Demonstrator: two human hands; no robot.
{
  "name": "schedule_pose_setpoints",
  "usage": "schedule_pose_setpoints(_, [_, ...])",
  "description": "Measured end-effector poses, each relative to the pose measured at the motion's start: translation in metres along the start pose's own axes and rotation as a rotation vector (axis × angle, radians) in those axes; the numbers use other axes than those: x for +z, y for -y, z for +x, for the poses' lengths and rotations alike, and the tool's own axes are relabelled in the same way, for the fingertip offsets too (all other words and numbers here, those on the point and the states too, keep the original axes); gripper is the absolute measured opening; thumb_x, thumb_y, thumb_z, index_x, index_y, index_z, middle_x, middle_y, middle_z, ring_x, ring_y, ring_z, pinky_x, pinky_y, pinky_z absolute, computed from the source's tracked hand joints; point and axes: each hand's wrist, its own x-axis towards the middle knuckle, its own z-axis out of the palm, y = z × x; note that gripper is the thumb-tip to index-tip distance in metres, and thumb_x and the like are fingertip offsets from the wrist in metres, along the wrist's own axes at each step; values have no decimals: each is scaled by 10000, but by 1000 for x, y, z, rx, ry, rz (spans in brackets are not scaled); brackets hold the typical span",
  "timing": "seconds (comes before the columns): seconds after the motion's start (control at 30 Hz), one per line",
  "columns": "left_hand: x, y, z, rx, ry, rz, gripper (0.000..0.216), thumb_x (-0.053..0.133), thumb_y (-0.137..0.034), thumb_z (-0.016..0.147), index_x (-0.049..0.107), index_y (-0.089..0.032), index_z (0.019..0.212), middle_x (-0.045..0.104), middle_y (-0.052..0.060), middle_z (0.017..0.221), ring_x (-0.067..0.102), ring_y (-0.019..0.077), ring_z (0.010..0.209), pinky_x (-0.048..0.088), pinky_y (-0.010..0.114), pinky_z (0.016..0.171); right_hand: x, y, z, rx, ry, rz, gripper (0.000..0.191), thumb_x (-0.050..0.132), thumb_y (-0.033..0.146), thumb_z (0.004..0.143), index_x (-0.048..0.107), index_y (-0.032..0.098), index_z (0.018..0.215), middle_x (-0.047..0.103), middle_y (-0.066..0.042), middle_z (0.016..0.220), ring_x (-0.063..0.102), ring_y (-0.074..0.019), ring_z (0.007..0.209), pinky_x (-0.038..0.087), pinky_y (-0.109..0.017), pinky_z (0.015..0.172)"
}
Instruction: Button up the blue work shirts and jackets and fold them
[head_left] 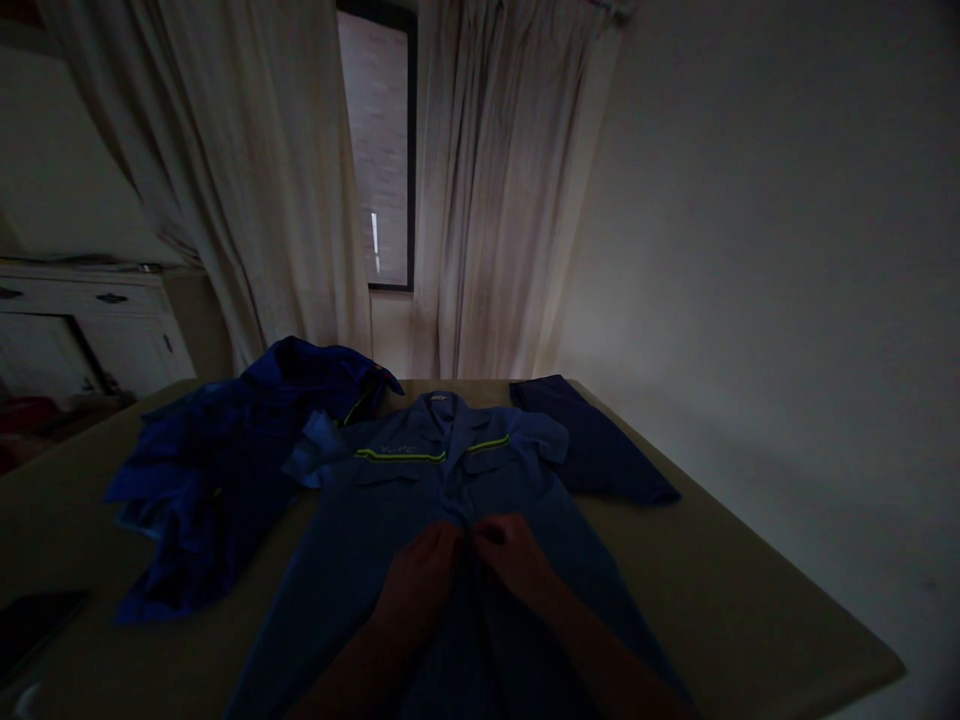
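A dark blue work shirt [420, 480] with a yellow-green chest stripe lies flat, front up, on the table [720, 590]. My left hand [421, 572] and my right hand [512, 556] meet at the shirt's front placket, just below the chest. Both hands have their fingers pinched together on the placket edges. The light is dim, so I cannot make out a button or fastener between the fingers.
A heap of brighter blue garments [217, 470] lies left of the shirt. A folded dark blue garment [592, 440] rests at the back right of the table. A dark flat object [34, 620] sits at the left edge. Curtains [480, 200] and a white cabinet [82, 320] stand behind.
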Motion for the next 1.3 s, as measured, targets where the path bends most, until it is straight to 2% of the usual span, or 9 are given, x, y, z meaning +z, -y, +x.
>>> schedule_pose_setpoints(0.17, [7,12,1,10,-116,-289,142,458,-183,1009,593,-225,1000,675,34,975,661,195,926,478,300,830,-3,1,4,153,-11,151,178,592,285,804,701,161,735,537,51,506,481,-93,428,334,-190,429])
schedule_pose_setpoints(0.33, [11,16,1,6,-153,-383,113,486,-182,972,588,-231,973,661,28,935,649,201,885,463,311,812,-3,3,3,175,-17,176,159,592,272,795,704,171,748,534,54,496,475,-99,421,331,-201,425])
schedule_pose_setpoints(0.5, [8,15,1,-22,-125,-417,135,498,-177,955,600,-229,1027,669,34,955,640,192,865,453,298,791,-2,2,2,111,-23,152,182,575,285,794,685,175,701,542,46,514,484,-104,429,322,-208,421])
schedule_pose_setpoints(0.67, [6,12,0,-40,-51,-310,146,490,-127,929,598,-225,935,657,23,914,632,181,857,418,272,762,-2,-2,4,54,-67,160,191,599,325,810,670,182,704,516,51,512,478,-103,445,328,-204,438])
schedule_pose_setpoints(0.77, [6,10,0,-61,-36,-268,149,481,-111,923,584,-218,912,649,24,907,624,179,850,404,271,753,-2,-1,3,39,-37,142,210,588,322,824,658,183,683,510,48,507,481,-109,451,325,-210,446])
schedule_pose_setpoints(0.9, [5,10,0,-60,-52,-293,135,469,-143,942,579,-219,924,644,29,929,626,188,874,412,286,777,0,3,-2,-46,-4,-8,232,556,276,845,680,175,676,543,34,521,508,-114,484,317,-213,481])
schedule_pose_setpoints(1.07, [4,11,1,-54,-92,-355,127,493,-138,925,592,-215,947,641,29,913,627,191,850,420,292,767,3,7,-4,-127,-76,-187,217,565,213,844,729,157,714,621,10,599,559,-127,587,320,-225,548])
schedule_pose_setpoints(1.3, [7,10,-1,34,-154,-304,134,493,-132,950,590,-219,918,638,25,904,635,183,829,452,283,740,3,7,-5,-140,-82,-204,209,583,219,859,760,156,768,696,-21,696,614,-150,669,365,-225,585])
